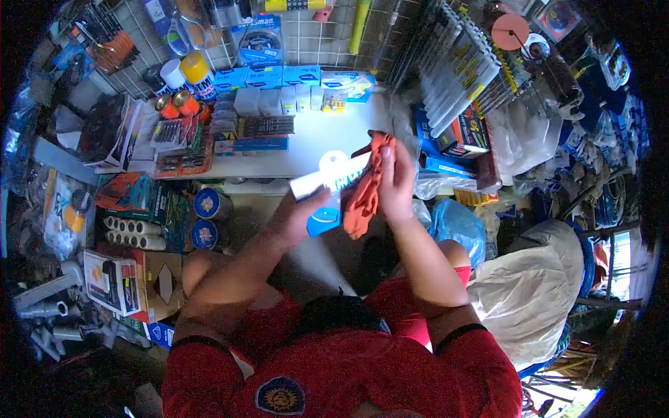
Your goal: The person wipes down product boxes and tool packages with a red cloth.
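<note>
My left hand point(300, 214) is closed around a blue-and-white package point(323, 219) with large lettering, held tilted above my lap. Glare washes out its upper part, so what is inside cannot be made out. In my right hand point(397, 182) is a crumpled orange cloth point(364, 202), pressed against the package's right side. The fingers of that hand are wrapped behind the cloth and partly hidden. Both hands are just in front of the near edge of a white shelf point(320, 136).
Small boxes point(302, 75), spray cans point(198, 75) and packs of drill bits point(267, 125) line the shelf. Long packaged bits point(460, 70) hang at the right. A blue plastic bag point(458, 230) lies beside my right knee. Cardboard boxes point(162, 280) stand at the left.
</note>
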Motion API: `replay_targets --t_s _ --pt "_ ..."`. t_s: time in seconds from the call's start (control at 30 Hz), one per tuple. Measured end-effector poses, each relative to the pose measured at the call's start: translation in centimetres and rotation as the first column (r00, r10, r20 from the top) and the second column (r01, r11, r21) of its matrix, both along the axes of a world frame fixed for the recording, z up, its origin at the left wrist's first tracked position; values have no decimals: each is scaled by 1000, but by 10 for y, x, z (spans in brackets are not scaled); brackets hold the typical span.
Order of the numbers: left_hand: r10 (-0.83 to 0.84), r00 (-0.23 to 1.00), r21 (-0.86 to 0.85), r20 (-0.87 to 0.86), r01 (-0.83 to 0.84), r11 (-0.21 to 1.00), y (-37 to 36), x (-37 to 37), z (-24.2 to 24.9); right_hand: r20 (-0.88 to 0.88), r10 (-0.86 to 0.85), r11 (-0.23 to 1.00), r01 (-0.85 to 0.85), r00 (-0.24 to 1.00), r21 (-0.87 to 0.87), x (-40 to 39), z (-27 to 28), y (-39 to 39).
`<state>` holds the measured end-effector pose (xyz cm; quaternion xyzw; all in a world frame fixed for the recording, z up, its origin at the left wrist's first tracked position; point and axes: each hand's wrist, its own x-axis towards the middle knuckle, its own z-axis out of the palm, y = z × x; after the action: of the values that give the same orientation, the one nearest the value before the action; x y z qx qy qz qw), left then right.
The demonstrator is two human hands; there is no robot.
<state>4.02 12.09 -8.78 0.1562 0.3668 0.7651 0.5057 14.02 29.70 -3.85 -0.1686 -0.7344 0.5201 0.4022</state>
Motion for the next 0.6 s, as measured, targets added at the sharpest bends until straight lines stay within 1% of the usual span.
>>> replay_targets --t_s 0.03,0.07,0.1,0.13,0.17,0.2,0.23,0.27,0.3,0.33,0.37,0.4,0.43,0.47,0.5,0.53,0.57,0.6 --pt "108 994 12 4 -109 994 2 3 24 -67 7 987 -17 998 -158 -5 4 2" --pt "156 983 -27 -96 -160 987 4 -7 18 -233 103 792 -222 967 -569 -6 -6 9" --pt "199 960 -61 -198 -214 975 4 -15 12 -540 150 611 -507 828 -608 -13 -28 17" --pt "284 949 -38 -135 -292 956 8 -12 14 -643 303 545 -681 704 -489 -17 -46 16" --pt "328 926 12 -186 -331 943 11 -7 23 -717 440 448 -824 541 -347 -22 -56 13" --pt "310 895 -37 -322 -339 940 14 -1 23 -709 395 675 -708 585 -207 -22 -20 -38" --pt "279 849 -86 -449 -352 932 13 2 20 -436 420 478 -603 796 -639 -19 -25 -39" --pt "279 641 14 -715 -387 922 18 -3 -22 -437 424 474 -605 794 -640 -18 -27 -46" --pt "264 359 116 -895 -385 916 23 -8 -69 -283 447 722 -529 849 -445 -15 -30 -58" --pt "168 846 176 -507 -89 980 32 10 -78 -130 413 884 -431 901 -180 -13 -34 -69" --pt "207 675 125 -708 -169 978 30 20 -117 2 324 939 -322 946 122 -9 -36 -75" --pt "204 679 122 -705 -168 978 26 23 -86 -26 310 947 -306 950 93 -6 -37 -76" --pt "145 896 186 -419 -71 980 18 26 -54 96 239 890 -257 966 375 -5 -46 -60" --pt "32 996 278 -89 -6 960 13 27 -24 168 214 865 -266 962 425 -5 -55 -51" --pt "-155 959 580 236 -11 815 10 19 -17 235 185 835 -279 954 474 -5 -61 -46" --pt "-189 945 605 267 -12 796 8 16 -16 236 187 834 -281 954 475 -7 -68 -47" --pt "-224 930 628 290 -8 778 7 12 -14 157 255 876 -296 954 380 -11 -73 -52" --pt "-84 978 542 193 -35 839 9 13 -19 66 310 907 -316 949 280 -16 -71 -60"
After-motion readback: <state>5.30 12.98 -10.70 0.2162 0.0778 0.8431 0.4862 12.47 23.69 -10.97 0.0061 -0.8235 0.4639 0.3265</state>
